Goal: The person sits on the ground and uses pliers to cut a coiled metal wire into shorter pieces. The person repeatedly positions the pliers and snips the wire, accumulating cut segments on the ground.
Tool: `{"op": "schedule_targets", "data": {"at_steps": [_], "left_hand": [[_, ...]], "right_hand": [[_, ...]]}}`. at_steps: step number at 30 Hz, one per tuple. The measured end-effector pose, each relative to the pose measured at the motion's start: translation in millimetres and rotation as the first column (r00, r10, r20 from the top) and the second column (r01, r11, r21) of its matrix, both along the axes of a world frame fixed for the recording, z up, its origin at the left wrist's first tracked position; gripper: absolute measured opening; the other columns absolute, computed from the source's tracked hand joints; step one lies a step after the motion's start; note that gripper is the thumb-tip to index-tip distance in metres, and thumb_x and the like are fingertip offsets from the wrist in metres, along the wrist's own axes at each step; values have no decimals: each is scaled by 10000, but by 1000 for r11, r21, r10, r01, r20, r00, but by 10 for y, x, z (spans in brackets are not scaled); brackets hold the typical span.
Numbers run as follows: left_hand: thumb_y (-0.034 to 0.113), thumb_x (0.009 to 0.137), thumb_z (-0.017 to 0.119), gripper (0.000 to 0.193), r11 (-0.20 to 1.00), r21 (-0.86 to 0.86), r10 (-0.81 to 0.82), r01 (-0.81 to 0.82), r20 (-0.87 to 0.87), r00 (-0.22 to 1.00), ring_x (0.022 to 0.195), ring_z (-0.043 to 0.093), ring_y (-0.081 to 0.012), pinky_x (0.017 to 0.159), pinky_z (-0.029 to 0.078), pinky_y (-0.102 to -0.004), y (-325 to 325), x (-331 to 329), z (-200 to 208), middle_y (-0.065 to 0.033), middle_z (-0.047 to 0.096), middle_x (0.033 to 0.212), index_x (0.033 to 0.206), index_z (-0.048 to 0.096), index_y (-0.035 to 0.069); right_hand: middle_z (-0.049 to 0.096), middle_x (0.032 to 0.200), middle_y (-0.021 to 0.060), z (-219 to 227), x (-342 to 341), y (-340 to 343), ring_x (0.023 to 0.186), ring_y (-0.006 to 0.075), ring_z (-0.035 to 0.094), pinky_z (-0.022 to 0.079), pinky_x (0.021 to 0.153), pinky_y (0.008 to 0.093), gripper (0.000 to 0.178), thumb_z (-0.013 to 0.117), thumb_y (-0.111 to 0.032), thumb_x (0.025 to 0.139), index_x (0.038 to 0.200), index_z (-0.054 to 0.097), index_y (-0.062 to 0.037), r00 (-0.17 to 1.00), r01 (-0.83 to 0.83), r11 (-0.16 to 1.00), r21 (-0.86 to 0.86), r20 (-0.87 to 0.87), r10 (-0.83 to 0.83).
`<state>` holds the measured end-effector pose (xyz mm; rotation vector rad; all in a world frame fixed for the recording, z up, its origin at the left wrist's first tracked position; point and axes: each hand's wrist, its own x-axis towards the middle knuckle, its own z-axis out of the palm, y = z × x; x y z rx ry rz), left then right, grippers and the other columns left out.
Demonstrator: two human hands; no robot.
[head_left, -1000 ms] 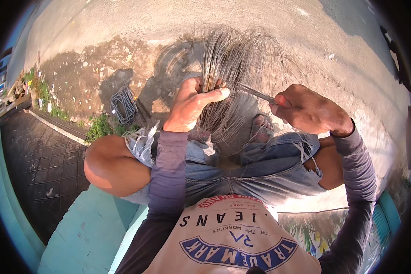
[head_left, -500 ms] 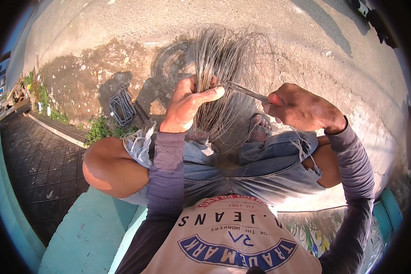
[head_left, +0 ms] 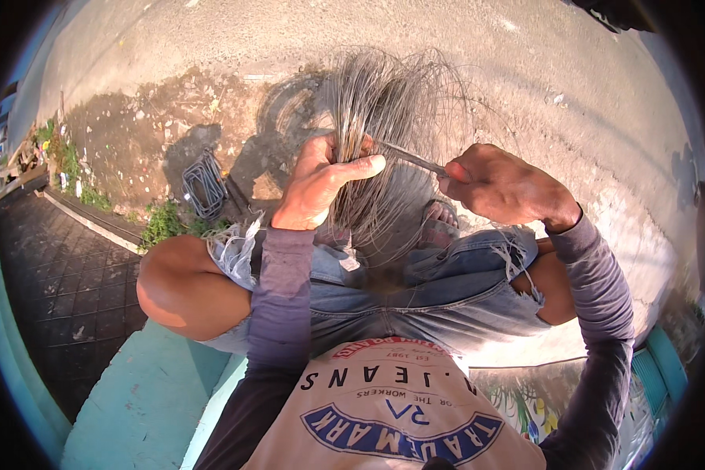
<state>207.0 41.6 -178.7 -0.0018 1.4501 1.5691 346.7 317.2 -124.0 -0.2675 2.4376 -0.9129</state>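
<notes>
My left hand (head_left: 318, 178) is closed around a thick bundle of thin grey wires (head_left: 374, 102), its thumb lying across them. The loose ends fan out and curl on both sides of the grip. Out to the right, my right hand (head_left: 503, 184) pinches the end of a narrow grey length (head_left: 413, 158), which looks like a few wire strands pulled together. It slants from the bundle beside my left hand to my right fingertips. Where it meets the bundle is partly hidden among the strands.
On the dirt to the left lies a coil of grey wire (head_left: 204, 185), with thin dark rods (head_left: 236, 192) beside it. My sandalled feet are below the bundle. I sit on a turquoise ledge (head_left: 133, 399); dark paving (head_left: 63, 282) lies left. Green weeds (head_left: 164, 223) grow along the edge.
My right hand has shifted slightly left, closer to the bundle, still holding the grey length. My left hand keeps its grip. The dark shape at the upper right has moved.
</notes>
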Motion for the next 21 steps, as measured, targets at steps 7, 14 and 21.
{"op": "schedule_targets", "data": {"at_steps": [7,14,21], "left_hand": [[31,878,876,328,1000,14,-11,11,-16,1000,973,703,-133,908,547,-311,18,9,29,-39,753,1065,1166,725,-6],[-22,864,867,419,996,82,29,-31,25,999,995,725,-153,938,567,-316,83,14,49,-70,771,1109,1246,695,-23],[0,889,839,453,998,65,-2,1,27,1000,1073,726,-161,991,560,-335,18,13,-69,-75,772,1189,1317,690,-4]], "right_hand": [[593,941,109,146,-274,-198,963,270,568,498,904,416,263,656,-299,1109,1050,697,-46,893,224,973,63,386,-231],[602,931,86,-401,105,-120,882,253,606,538,827,373,264,687,-301,1076,986,686,-53,944,328,777,-537,159,-288],[650,1018,79,-164,-122,-106,919,257,647,550,801,418,192,741,-223,1035,1023,681,-41,971,145,944,-298,227,-77]]}}
